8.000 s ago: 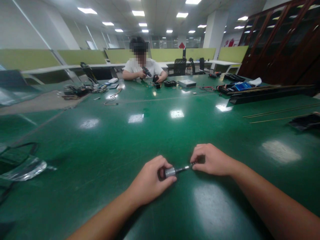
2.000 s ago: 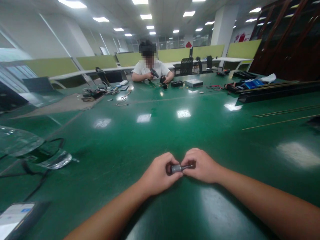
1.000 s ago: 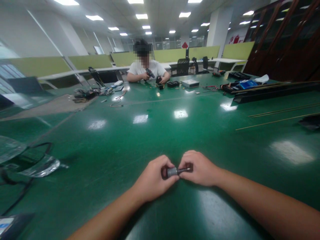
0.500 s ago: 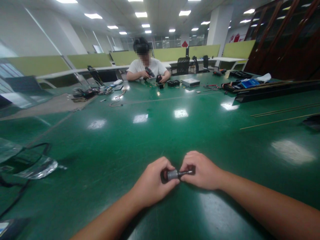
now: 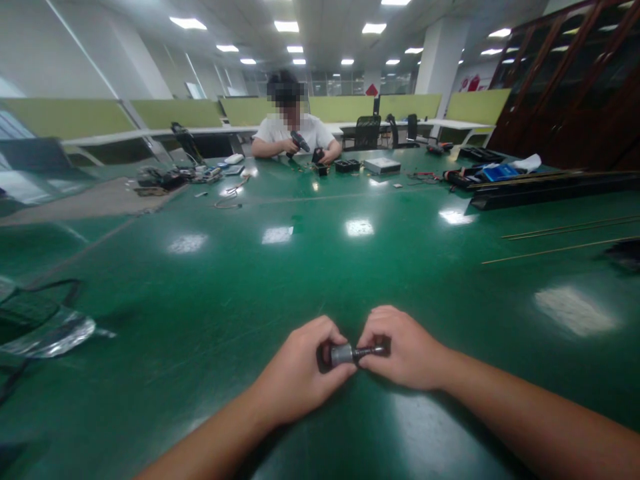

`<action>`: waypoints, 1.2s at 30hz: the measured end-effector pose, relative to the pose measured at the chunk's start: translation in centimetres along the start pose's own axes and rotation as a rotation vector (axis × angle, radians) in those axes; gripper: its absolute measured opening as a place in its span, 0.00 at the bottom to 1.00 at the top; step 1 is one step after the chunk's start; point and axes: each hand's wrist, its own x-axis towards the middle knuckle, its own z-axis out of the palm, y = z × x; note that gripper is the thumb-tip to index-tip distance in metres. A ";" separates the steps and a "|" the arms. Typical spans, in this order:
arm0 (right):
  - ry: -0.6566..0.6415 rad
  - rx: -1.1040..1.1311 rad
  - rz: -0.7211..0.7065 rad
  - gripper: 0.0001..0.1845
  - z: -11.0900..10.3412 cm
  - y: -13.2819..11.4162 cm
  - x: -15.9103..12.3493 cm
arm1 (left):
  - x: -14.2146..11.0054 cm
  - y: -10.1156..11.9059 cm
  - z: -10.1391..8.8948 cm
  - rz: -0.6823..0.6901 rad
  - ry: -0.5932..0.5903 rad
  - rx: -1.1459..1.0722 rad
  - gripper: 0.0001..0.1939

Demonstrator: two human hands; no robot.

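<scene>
Low in the middle of the view, my left hand (image 5: pixel 301 363) is closed around a small grey metal cylinder (image 5: pixel 342 355) with a dark end toward the palm. A thin dark shaft with a shiny tip (image 5: pixel 370 351) sticks out of the cylinder to the right. My right hand (image 5: pixel 400 345) pinches the shaft between thumb and fingers, its tip inside the curl of the hand. Cylinder and shaft lie roughly level, in one line, just above the green table (image 5: pixel 280 287). The exact kind of part is too small and blurred to tell.
Across the table a person (image 5: pixel 295 133) holds a power drill (image 5: pixel 300 141). A clear bag (image 5: pixel 55 333) lies at left. Thin brass-coloured rods (image 5: pixel 560 250) and a long black channel (image 5: pixel 550 190) are at right. A white box (image 5: pixel 382 165) and cables stand farther back.
My view has tilted and shifted slightly. Both hands keep their hold on the cylinder and shaft, with barely any movement between them.
</scene>
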 end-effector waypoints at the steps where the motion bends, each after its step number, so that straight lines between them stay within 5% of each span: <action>1: -0.004 0.002 0.004 0.05 0.0 0.0 0.0 | 0.0 0.0 0.0 -0.002 -0.003 -0.004 0.07; 36: 0.000 -0.056 0.031 0.05 -0.9 0.2 -0.8 | 0.0 -0.1 0.1 -0.010 -0.001 -0.004 0.08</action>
